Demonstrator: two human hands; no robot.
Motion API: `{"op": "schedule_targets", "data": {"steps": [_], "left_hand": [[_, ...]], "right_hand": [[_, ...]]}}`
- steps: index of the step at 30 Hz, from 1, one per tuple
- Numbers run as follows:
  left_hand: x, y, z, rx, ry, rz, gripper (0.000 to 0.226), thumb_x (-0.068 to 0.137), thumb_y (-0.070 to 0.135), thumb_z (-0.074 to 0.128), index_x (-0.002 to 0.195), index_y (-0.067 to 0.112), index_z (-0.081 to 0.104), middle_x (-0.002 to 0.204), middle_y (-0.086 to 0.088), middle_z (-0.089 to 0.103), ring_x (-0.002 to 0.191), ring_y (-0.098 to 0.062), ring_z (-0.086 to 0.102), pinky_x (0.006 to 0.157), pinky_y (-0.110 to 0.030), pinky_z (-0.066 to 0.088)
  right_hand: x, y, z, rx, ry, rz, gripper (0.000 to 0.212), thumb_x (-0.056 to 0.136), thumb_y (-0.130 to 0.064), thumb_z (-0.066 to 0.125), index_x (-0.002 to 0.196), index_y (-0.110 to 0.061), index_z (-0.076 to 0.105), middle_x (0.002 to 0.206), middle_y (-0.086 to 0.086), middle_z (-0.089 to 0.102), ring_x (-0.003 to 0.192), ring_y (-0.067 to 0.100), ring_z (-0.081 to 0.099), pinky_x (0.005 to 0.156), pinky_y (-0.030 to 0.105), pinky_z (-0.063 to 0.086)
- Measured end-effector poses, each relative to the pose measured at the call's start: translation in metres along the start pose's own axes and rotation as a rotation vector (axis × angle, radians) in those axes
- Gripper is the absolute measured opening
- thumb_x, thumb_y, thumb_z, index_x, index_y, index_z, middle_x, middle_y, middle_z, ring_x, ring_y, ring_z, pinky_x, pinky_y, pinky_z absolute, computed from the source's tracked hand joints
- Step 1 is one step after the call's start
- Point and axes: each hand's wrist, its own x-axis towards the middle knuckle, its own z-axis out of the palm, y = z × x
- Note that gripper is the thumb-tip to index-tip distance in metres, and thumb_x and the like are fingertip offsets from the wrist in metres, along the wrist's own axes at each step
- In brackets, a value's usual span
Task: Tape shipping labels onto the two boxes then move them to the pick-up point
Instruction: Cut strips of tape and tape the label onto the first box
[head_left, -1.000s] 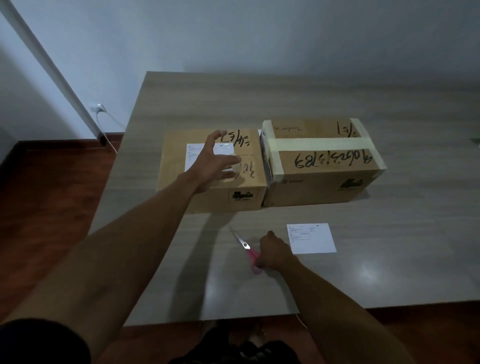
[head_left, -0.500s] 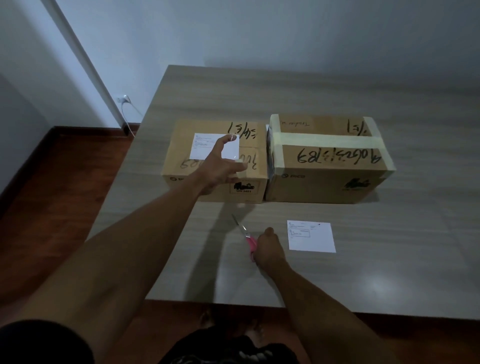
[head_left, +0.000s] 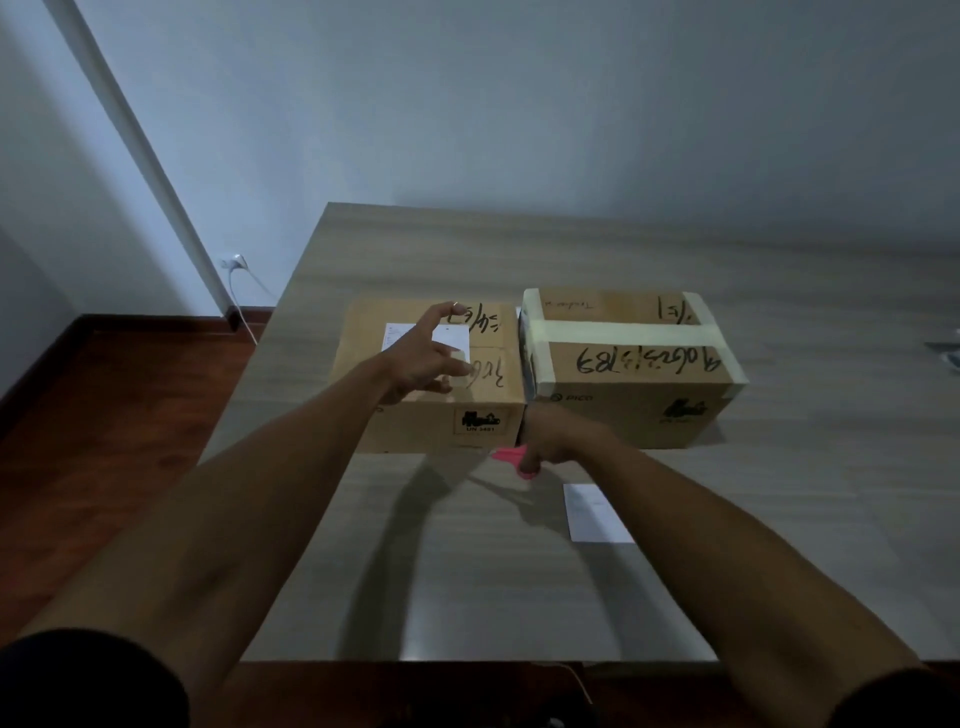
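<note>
Two cardboard boxes stand side by side on the table: a left box (head_left: 441, 415) and a right box (head_left: 634, 374) strapped with pale tape. A white label (head_left: 457, 338) lies on top of the left box. My left hand (head_left: 431, 358) hovers over that label with fingers spread, its thumb and forefinger apart; whether a strip of tape spans them I cannot tell. My right hand (head_left: 550, 441) is raised in front of the gap between the boxes, closed on pink-handled scissors (head_left: 514, 457). A second label (head_left: 597, 514) lies loose on the table, partly behind my right forearm.
The grey wood-grain table (head_left: 415, 571) ends at a left edge near the left box and at a front edge close to me. Red-brown floor (head_left: 104, 441), a wall socket with a white cable (head_left: 239, 270), and some small items at the far right (head_left: 945, 353).
My right hand has lifted the scissors off the table and carried them forward to the boxes' front. My left hand stays over the label. My head has tilted up.
</note>
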Motion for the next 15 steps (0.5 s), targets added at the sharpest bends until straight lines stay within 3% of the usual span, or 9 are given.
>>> {"op": "schedule_targets", "data": {"steps": [4,8,11,15], "left_hand": [[-0.002,0.009,-0.017,0.045,0.039,0.061,0.079,0.086,-0.006,0.074,0.138,0.046,0.044,0.112,-0.014,0.052,0.087,-0.025,0.056,0.081,-0.04,0.058],[-0.001,0.015,-0.032,0.067,0.068,0.089,0.081,0.085,-0.007,0.073,0.138,0.047,0.043,0.108,-0.015,0.05,0.089,-0.026,0.053,0.083,-0.042,0.057],[0.0,0.019,-0.039,0.078,0.068,0.084,0.082,0.086,-0.006,0.074,0.138,0.048,0.042,0.108,-0.017,0.053,0.09,-0.026,0.057,0.09,-0.049,0.058],[0.0,0.026,-0.044,0.077,0.071,0.084,0.082,0.086,-0.005,0.074,0.139,0.049,0.041,0.107,-0.018,0.053,0.092,-0.024,0.059,0.089,-0.046,0.059]], "right_hand": [[-0.014,0.003,-0.081,-0.156,0.035,-0.052,0.024,0.076,-0.026,0.087,0.079,-0.005,0.077,0.075,0.005,0.073,0.063,0.016,0.061,0.067,0.032,0.051],[-0.027,0.01,-0.148,-0.182,0.156,-0.072,0.019,0.075,-0.024,0.085,0.08,-0.005,0.08,0.07,0.005,0.068,0.063,0.018,0.055,0.061,0.031,0.042],[-0.029,0.011,-0.176,-0.075,0.195,-0.095,0.024,0.074,-0.028,0.086,0.082,-0.006,0.081,0.083,0.012,0.076,0.068,0.018,0.057,0.062,0.032,0.045],[-0.028,0.006,-0.187,0.126,0.048,-0.127,0.036,0.077,-0.041,0.086,0.097,-0.011,0.084,0.1,0.006,0.074,0.085,0.016,0.054,0.073,0.031,0.046]]}}
